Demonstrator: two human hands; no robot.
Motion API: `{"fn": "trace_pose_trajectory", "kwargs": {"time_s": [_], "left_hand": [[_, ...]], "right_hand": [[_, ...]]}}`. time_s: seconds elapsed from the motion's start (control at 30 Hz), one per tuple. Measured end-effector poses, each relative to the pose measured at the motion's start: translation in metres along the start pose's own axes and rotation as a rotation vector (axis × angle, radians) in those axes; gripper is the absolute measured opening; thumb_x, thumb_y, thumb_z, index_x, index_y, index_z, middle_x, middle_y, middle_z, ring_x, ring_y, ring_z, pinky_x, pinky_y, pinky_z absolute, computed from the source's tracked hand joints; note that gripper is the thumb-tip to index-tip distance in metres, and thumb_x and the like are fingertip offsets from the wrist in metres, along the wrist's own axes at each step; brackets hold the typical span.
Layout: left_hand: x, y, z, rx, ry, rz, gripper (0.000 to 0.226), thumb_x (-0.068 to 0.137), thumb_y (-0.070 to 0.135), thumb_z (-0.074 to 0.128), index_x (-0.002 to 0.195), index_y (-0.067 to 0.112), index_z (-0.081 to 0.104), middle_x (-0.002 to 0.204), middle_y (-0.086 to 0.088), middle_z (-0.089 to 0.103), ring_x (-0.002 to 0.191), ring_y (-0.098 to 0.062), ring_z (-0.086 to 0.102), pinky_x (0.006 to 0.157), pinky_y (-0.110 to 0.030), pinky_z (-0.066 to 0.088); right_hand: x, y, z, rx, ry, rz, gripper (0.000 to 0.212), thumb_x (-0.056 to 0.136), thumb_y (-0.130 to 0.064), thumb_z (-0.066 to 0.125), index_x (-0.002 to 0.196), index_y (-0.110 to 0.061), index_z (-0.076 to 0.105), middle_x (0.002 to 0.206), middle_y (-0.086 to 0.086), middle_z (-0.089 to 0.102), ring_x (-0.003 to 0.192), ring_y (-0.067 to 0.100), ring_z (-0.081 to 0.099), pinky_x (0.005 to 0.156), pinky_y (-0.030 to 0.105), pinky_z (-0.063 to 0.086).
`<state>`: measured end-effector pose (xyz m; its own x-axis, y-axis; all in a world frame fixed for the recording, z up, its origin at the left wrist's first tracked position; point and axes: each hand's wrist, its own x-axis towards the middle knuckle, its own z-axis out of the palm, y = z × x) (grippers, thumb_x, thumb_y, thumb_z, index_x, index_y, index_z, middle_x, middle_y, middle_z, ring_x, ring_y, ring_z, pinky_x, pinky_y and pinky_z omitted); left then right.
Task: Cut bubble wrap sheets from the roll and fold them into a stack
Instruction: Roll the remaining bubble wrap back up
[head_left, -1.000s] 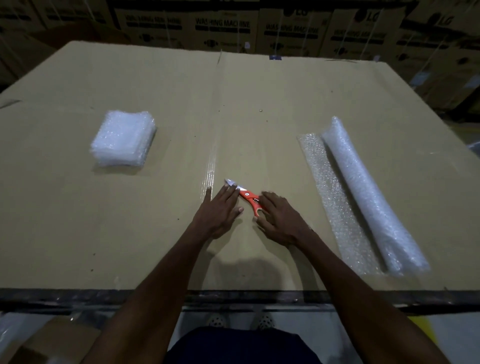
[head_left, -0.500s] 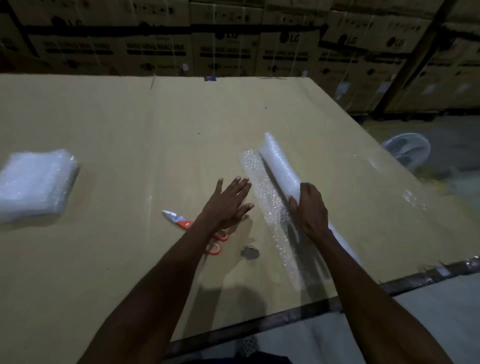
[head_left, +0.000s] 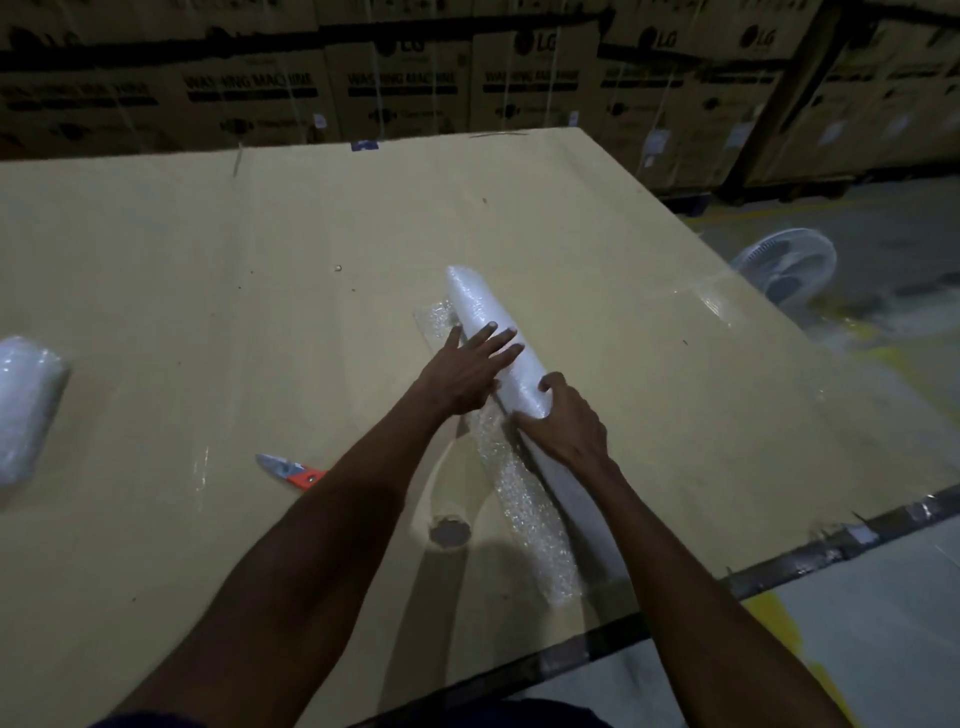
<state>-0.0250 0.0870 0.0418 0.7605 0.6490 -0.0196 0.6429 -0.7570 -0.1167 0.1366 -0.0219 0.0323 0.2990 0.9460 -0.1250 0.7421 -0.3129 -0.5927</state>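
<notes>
A white bubble wrap roll (head_left: 480, 306) lies slanted on the cardboard-covered table (head_left: 208, 291), with a loose strip of wrap (head_left: 524, 509) unrolled along its left side toward me. My left hand (head_left: 467, 371) lies flat on the roll with straight fingers. Just nearer, my right hand (head_left: 563, 421) grips the roll, thumb and fingers curled round it. Orange-handled scissors (head_left: 291, 470) lie on the table to the left, partly hidden by my left forearm. The stack of folded sheets (head_left: 23, 405) sits at the left edge of view.
The table's near edge (head_left: 779, 571) runs diagonally at the lower right. A white floor fan (head_left: 787, 267) stands past the table's right side. Stacked washing machine cartons (head_left: 395, 78) line the back.
Both hands left the scissors and moved right to the roll. The left hand now lies on the roll and the right hand has closed round it. The view has turned right.
</notes>
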Motion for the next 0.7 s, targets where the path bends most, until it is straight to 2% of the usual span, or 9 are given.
{"fn": "trace_pose_trajectory", "kwargs": {"time_s": [0.07, 0.13, 0.2, 0.33, 0.4, 0.5, 0.6, 0.67, 0.7], "left_hand": [[-0.002, -0.005, 0.003, -0.027, -0.026, -0.008, 0.056, 0.105, 0.032, 0.045, 0.156, 0.022, 0.026, 0.166, 0.001, 0.017, 0.153, -0.023, 0.012, 0.118, -0.058, 0.016], [-0.007, -0.009, 0.007, -0.076, -0.005, -0.033, 0.053, 0.103, 0.032, 0.049, 0.153, 0.023, 0.032, 0.164, 0.003, 0.025, 0.152, -0.022, 0.018, 0.118, -0.056, 0.018], [-0.013, -0.014, 0.013, -0.114, 0.047, -0.04, 0.052, 0.099, 0.029, 0.057, 0.148, 0.022, 0.041, 0.158, 0.001, 0.036, 0.147, -0.024, 0.029, 0.115, -0.054, 0.023], [-0.029, -0.028, 0.019, -0.152, 0.143, -0.041, 0.049, 0.083, 0.024, 0.075, 0.128, 0.015, 0.058, 0.133, -0.009, 0.057, 0.126, -0.031, 0.052, 0.105, -0.052, 0.033], [-0.04, -0.038, 0.018, -0.136, 0.2, -0.044, 0.047, 0.079, 0.028, 0.078, 0.12, 0.013, 0.061, 0.123, -0.01, 0.06, 0.115, -0.033, 0.057, 0.101, -0.05, 0.035], [-0.059, -0.053, 0.023, -0.117, 0.26, -0.051, 0.072, 0.069, 0.042, 0.086, 0.124, 0.013, 0.052, 0.124, -0.013, 0.057, 0.117, -0.033, 0.055, 0.099, -0.05, 0.039], [-0.078, -0.064, 0.029, -0.1, 0.158, -0.112, 0.101, 0.067, 0.057, 0.083, 0.146, 0.014, 0.036, 0.149, -0.014, 0.041, 0.141, -0.031, 0.037, 0.109, -0.057, 0.031], [-0.088, -0.07, 0.032, -0.092, 0.057, -0.154, 0.105, 0.074, 0.062, 0.076, 0.154, 0.015, 0.027, 0.158, -0.01, 0.031, 0.149, -0.028, 0.024, 0.116, -0.058, 0.019], [-0.094, -0.073, 0.033, -0.095, 0.036, -0.152, 0.101, 0.077, 0.062, 0.074, 0.154, 0.016, 0.027, 0.157, -0.009, 0.034, 0.148, -0.027, 0.026, 0.118, -0.057, 0.017]], "right_hand": [[0.005, 0.004, -0.005, 0.141, 0.001, 0.029, 0.048, 0.083, -0.05, 0.077, 0.12, -0.026, 0.058, 0.125, 0.0, 0.065, 0.116, 0.028, 0.062, 0.089, 0.035, 0.046], [0.007, 0.006, -0.008, 0.247, -0.008, 0.069, 0.065, 0.078, -0.051, 0.082, 0.133, -0.026, 0.057, 0.13, 0.002, 0.065, 0.119, 0.027, 0.062, 0.095, 0.036, 0.049], [0.004, 0.0, -0.005, 0.166, -0.058, 0.119, 0.084, 0.077, -0.057, 0.08, 0.145, -0.021, 0.047, 0.138, 0.005, 0.061, 0.123, 0.029, 0.06, 0.096, 0.037, 0.048], [0.0, -0.02, 0.006, -0.09, -0.066, 0.029, 0.069, 0.078, -0.055, 0.076, 0.133, -0.021, 0.051, 0.125, 0.001, 0.064, 0.11, 0.029, 0.062, 0.078, 0.033, 0.043], [-0.001, -0.027, 0.009, -0.174, -0.058, -0.063, 0.066, 0.075, -0.054, 0.074, 0.129, -0.025, 0.051, 0.12, -0.004, 0.064, 0.106, 0.026, 0.062, 0.076, 0.033, 0.042], [-0.005, -0.031, 0.014, -0.282, -0.045, -0.255, 0.067, 0.079, -0.052, 0.068, 0.138, -0.028, 0.047, 0.124, -0.005, 0.06, 0.106, 0.022, 0.06, 0.083, 0.036, 0.048], [-0.007, -0.028, 0.026, -0.397, -0.004, -0.505, 0.075, 0.082, -0.041, 0.071, 0.147, -0.015, 0.043, 0.129, 0.007, 0.059, 0.106, 0.033, 0.058, 0.082, 0.043, 0.045], [-0.007, -0.034, 0.031, -0.437, -0.022, -0.579, 0.075, 0.082, -0.037, 0.075, 0.147, -0.012, 0.045, 0.134, 0.009, 0.058, 0.109, 0.036, 0.059, 0.082, 0.043, 0.043], [-0.008, -0.038, 0.032, -0.414, -0.046, -0.577, 0.077, 0.082, -0.038, 0.077, 0.147, -0.013, 0.045, 0.137, 0.008, 0.057, 0.113, 0.036, 0.058, 0.085, 0.042, 0.043]]}}
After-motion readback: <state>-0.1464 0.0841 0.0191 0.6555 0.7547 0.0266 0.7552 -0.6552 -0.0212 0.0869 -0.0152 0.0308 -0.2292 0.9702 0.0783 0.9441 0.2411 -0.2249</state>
